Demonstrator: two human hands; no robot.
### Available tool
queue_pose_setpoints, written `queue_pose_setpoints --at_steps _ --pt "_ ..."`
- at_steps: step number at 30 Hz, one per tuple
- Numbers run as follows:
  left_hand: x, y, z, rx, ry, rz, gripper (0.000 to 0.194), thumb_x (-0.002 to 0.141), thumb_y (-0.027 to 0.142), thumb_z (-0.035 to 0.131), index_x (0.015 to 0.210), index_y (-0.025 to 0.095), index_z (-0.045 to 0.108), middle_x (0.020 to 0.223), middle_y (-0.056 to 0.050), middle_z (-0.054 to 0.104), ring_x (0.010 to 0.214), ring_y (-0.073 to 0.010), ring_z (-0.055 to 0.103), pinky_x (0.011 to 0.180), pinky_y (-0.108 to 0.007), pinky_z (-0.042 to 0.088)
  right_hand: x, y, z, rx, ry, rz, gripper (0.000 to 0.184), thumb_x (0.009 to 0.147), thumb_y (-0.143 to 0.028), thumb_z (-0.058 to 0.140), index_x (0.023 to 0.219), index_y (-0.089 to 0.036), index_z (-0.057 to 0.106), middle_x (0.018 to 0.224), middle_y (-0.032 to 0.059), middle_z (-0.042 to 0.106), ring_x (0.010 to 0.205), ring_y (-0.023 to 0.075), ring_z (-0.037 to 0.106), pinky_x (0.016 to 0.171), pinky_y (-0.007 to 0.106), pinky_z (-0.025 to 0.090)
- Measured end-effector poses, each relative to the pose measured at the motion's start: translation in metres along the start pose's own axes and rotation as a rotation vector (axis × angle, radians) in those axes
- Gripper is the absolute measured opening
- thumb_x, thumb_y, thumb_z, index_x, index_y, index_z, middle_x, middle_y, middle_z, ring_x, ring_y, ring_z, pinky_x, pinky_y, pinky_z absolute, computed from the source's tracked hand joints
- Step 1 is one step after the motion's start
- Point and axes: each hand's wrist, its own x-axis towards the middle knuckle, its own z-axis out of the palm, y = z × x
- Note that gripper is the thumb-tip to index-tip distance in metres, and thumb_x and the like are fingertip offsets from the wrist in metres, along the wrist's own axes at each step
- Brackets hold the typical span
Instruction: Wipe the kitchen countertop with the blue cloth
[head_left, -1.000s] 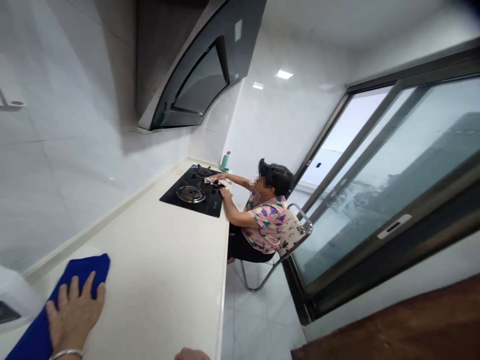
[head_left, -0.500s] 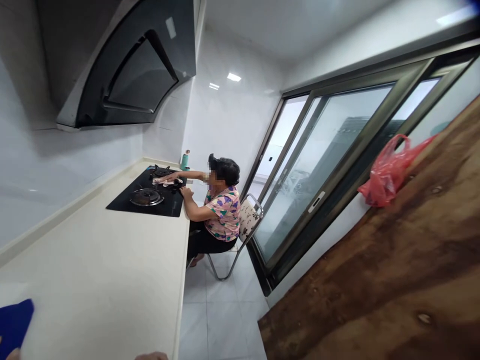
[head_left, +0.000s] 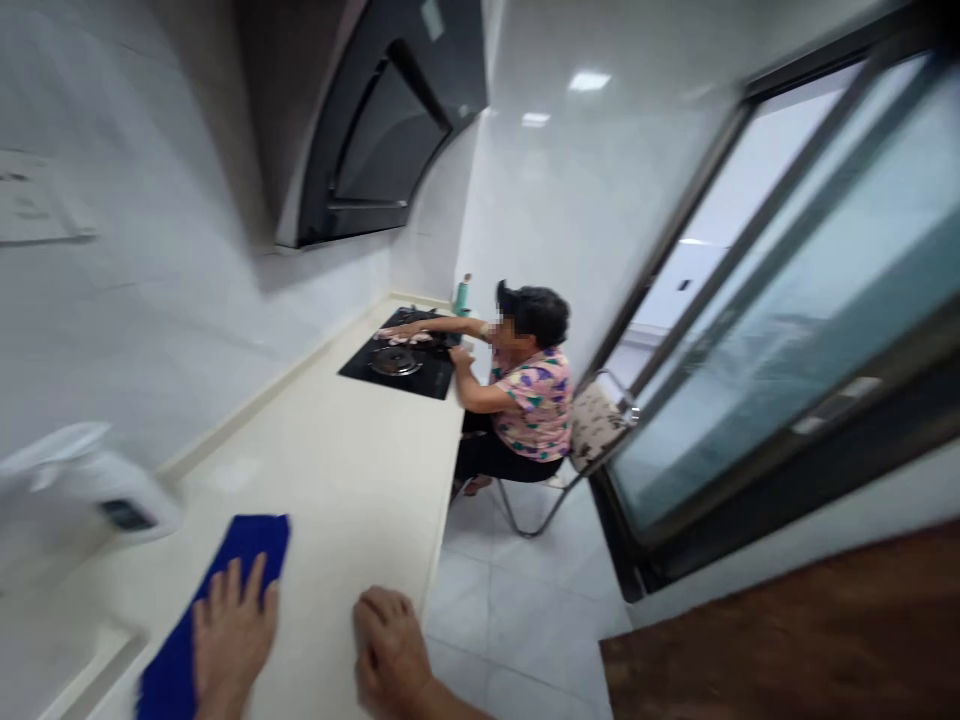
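My left hand (head_left: 231, 632) lies flat with fingers stretched out on a blue cloth (head_left: 240, 560) spread on the cream countertop (head_left: 352, 470). My right hand (head_left: 388, 645) rests at the counter's front edge with its fingers curled over the rim, nothing visible in it. Both hands are at the bottom of the head view, slightly blurred by motion.
A white appliance (head_left: 97, 480) stands left by the wall. Farther along the counter a seated person (head_left: 525, 400) wipes a black gas hob (head_left: 401, 365) with a cloth, a green bottle (head_left: 462, 295) behind. A range hood (head_left: 375, 130) hangs above; a sliding glass door (head_left: 772, 300) is right.
The view swung right and then back left and down. Both my hands and the blue cloth are in view again, with my right hand now showing fully at the counter's edge.
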Motion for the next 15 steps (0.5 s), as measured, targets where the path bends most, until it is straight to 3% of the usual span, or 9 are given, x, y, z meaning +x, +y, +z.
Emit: queue_pose_setpoints --at_steps 1,5,11,15 --pt "-0.010 0.008 -0.009 -0.001 -0.056 -0.004 0.064 0.087 0.053 0.050 0.146 0.026 0.046 0.154 -0.014 0.042 0.146 -0.0391 0.027 0.114 -0.066 0.025 -0.002 -0.003 -0.002 -0.004 -0.011 0.003 0.064 0.061 -0.014 0.053 0.124 -0.023 0.054 0.130 0.0073 0.058 0.122 0.0243 0.049 0.109 0.045 0.037" --pt "-0.053 0.036 -0.027 0.072 -0.093 -0.048 0.061 0.089 0.055 0.057 0.141 0.025 0.048 0.156 -0.011 0.038 0.143 -0.0329 0.033 0.119 -0.063 0.023 -0.009 -0.007 -0.002 -0.068 -0.017 -0.025 0.067 0.065 -0.007 0.049 0.131 -0.019 0.053 0.134 0.0094 0.056 0.126 0.0249 0.046 0.113 0.046 0.034" --pt "-0.124 0.066 -0.026 0.079 -0.117 0.002 0.060 0.090 0.053 0.055 0.145 0.031 0.043 0.160 -0.009 0.030 0.146 -0.0319 0.028 0.121 -0.062 0.020 -0.016 0.004 0.010 -0.109 0.058 -0.078 0.064 0.074 -0.003 0.042 0.135 -0.018 0.052 0.134 0.0102 0.059 0.127 0.0229 0.048 0.112 0.047 0.038" --pt "-0.172 0.077 -0.022 0.103 -0.105 0.045 0.065 0.091 0.048 0.052 0.152 0.037 0.031 0.160 -0.003 0.035 0.147 -0.0283 0.031 0.120 -0.055 0.031 -0.021 0.015 0.014 -0.034 0.116 -0.100 0.057 0.082 -0.007 0.037 0.137 -0.017 0.051 0.133 0.0117 0.060 0.126 0.0234 0.051 0.109 0.049 0.044"
